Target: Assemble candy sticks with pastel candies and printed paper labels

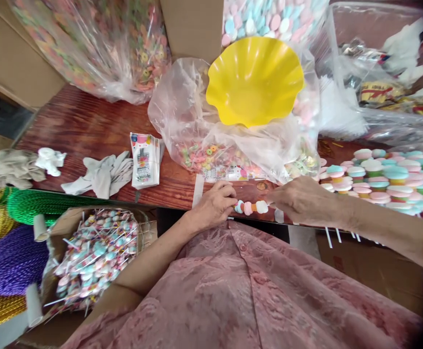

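left hand [217, 204] pinched on candy stick [250, 208] | right hand [300, 201] bunched at other end, hold unclear | stick at table [76, 116] edge | bag [177, 104], bowl [255, 80] just beyond | right arm [375, 227] partly blocks stack [397, 177]

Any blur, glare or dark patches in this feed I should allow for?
Head view: right hand looks soft and smeared, while the candy stick beside the left hand reads clearer; pale highlights on the yellow bowl and clear plastic bag; dark shading at both right corners.
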The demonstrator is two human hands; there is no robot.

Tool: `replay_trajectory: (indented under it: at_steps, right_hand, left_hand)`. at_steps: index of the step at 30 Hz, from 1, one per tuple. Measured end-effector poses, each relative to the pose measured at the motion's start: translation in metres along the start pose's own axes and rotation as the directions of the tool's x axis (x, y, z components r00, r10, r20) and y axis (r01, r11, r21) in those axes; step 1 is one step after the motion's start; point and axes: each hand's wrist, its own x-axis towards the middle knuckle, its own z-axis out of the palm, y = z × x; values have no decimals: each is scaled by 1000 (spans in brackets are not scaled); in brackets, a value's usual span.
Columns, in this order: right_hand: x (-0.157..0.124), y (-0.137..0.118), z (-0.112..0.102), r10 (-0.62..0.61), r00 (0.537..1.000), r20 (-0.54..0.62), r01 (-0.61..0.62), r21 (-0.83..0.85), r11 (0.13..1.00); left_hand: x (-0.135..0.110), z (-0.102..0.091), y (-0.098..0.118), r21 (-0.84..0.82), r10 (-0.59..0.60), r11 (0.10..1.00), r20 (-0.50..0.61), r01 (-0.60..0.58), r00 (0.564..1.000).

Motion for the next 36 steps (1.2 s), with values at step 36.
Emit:
replay_trajectory:
  at_steps: [36]
  right_hand:
    - [-62,-40,101,713,554,-430,17,862,506]
  left_hand:
    - [-10,-18,-9,179,-89,976,-195,124,977]
